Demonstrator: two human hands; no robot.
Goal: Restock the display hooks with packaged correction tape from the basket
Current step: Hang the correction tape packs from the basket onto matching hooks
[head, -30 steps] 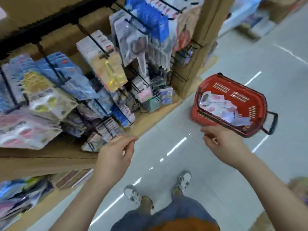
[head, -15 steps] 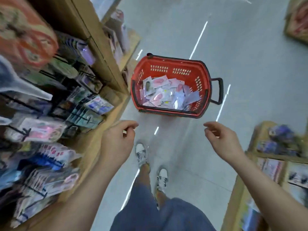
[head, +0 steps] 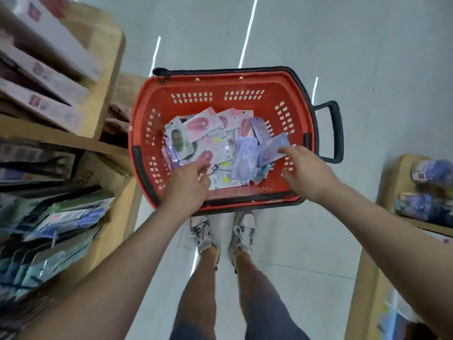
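Note:
A red basket stands on the floor just ahead of my feet. Inside it lies a loose pile of packaged correction tape in pink, purple and green cards. My left hand reaches over the near rim, its fingers loosely bent above the near left of the pile and holding nothing I can see. My right hand is spread over the right side of the basket. Its forefinger touches a tilted purple packet.
A wooden display unit with blurred hanging packets fills the left side. Another wooden display with purple goods stands at the right. The basket's black pull handle sticks out to the right. My sneakers touch the basket's near edge.
My view has swung from the hooks down onto the basket, which is now close below me. Both hands have moved forward from mid-air into the basket, over the packets.

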